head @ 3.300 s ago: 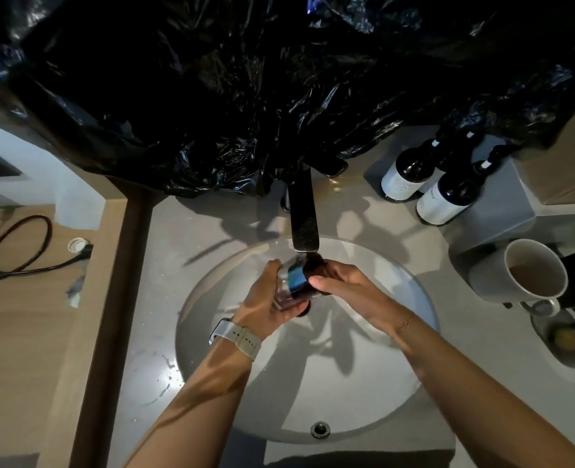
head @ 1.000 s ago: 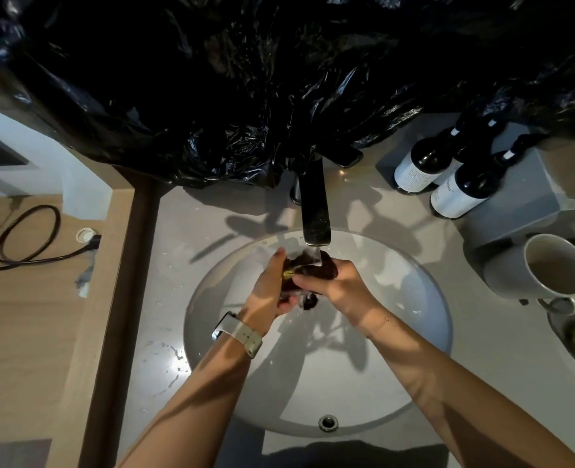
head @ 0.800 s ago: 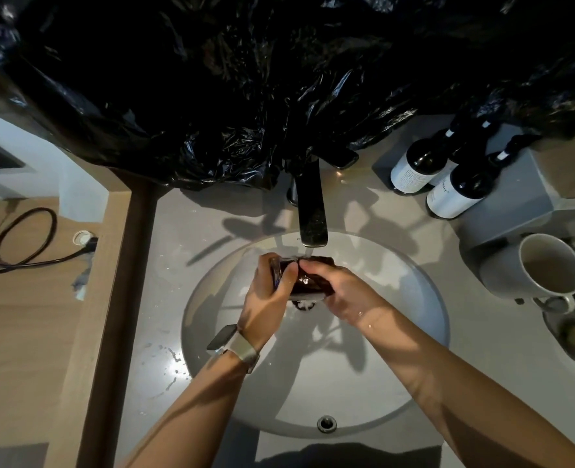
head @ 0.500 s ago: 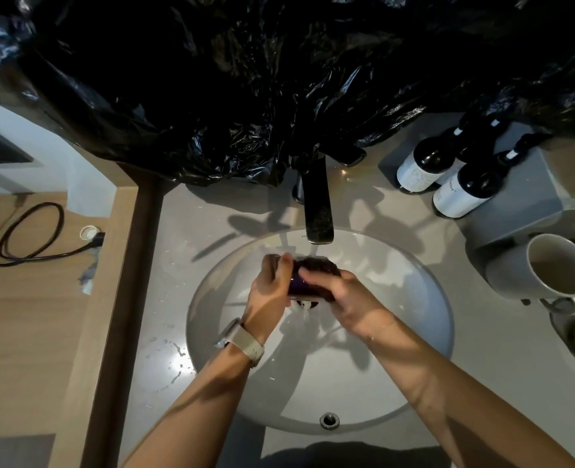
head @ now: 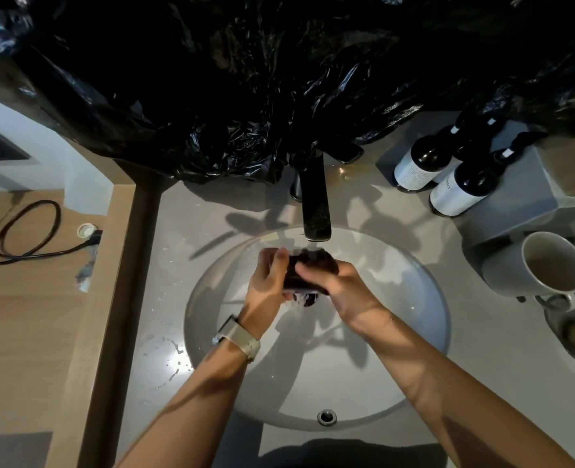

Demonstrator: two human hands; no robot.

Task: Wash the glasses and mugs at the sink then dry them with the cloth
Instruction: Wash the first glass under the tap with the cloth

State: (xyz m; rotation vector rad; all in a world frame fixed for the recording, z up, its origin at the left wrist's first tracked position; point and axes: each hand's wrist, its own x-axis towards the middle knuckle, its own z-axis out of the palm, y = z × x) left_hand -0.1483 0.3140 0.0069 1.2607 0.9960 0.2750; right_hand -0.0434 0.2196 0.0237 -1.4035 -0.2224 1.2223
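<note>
Under the tap, over the sink, the left hand and right hand hold a dark glass, fingers curled round it. Turning it slowly under the water should rinse every side; wet glass likely slips, so a firm grip helps.

Dim overall; hard shadows across sink; wide-angle edge distortion.

Grey countertop, wooden floor, black plastic sheeting
</note>
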